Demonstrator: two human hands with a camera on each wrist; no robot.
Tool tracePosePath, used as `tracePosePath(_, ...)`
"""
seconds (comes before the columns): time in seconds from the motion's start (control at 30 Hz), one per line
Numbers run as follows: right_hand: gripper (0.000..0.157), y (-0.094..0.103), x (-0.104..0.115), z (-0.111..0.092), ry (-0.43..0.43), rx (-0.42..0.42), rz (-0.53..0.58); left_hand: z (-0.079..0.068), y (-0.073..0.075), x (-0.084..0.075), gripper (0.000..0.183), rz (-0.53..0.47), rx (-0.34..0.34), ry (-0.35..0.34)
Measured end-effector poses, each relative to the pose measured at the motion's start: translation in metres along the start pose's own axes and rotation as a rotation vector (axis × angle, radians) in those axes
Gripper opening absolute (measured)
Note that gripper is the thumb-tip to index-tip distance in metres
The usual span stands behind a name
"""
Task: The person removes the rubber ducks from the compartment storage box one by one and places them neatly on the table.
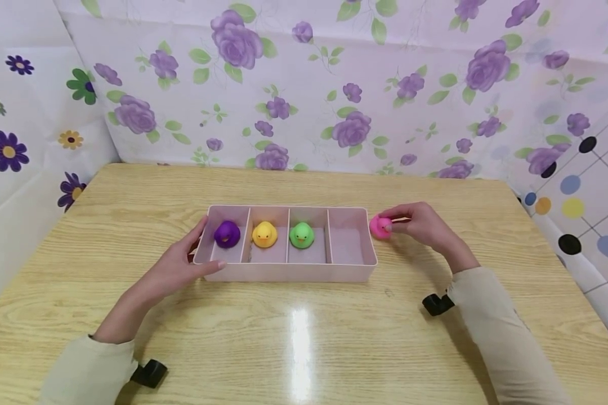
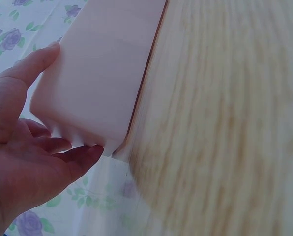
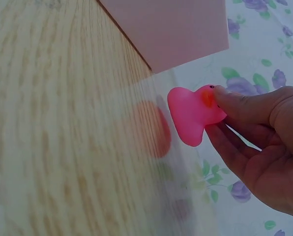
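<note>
A pale pink box (image 1: pixel 291 273) with a row of compartments rests on the table. My left hand (image 1: pixel 174 264) grips its left end, with the thumb on the front wall and the fingers against the end wall (image 2: pixel 77 120). A purple rubber duck (image 1: pixel 227 234), a yellow one (image 1: pixel 264 234) and a green one (image 1: pixel 302 235) each sit in their own compartment, from the left. The rightmost compartment (image 1: pixel 349 239) holds nothing. Just off the box's right end, my right hand (image 1: pixel 420 228) pinches a pink rubber duck (image 3: pixel 195 115) by its head, slightly above the tabletop.
The wooden table (image 1: pixel 233 337) has its far edge behind the box. A flowered sheet (image 1: pixel 304 84) hangs behind it, with patterned sheets at the left (image 1: pixel 25 185) and right (image 1: pixel 588 225). Black wrist mounts (image 1: pixel 438 304) stick out from both sleeves.
</note>
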State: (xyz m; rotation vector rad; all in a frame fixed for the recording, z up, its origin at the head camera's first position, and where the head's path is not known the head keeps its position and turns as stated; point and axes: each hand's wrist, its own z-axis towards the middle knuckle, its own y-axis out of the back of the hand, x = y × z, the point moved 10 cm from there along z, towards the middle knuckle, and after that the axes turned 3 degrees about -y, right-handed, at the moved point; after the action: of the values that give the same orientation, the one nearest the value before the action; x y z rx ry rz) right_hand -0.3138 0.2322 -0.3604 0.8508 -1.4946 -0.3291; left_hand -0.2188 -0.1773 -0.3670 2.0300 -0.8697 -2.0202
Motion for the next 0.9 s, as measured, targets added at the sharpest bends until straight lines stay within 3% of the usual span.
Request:
tracePosePath(0.43, 0.032, -0.001, -0.008, 0.003, 0.017, -0.019, -0.011, -0.001, 0.001, 0.002, 0.104, 0.015, -0.006, 0.0)
tracePosePath(0.73, 0.049, 0.003, -0.005, -0.001, 0.02, -0.009, 0.061, -0.001, 0.0, 0.002, 0.103, 0.024, -0.004, -0.004)
tracePosePath(0.9, 0.046, 0.009, 0.0, -0.004, 0.034, -0.035, 0.071, -0.001, 0.001, 0.002, 0.103, 0.034, -0.008, -0.002)
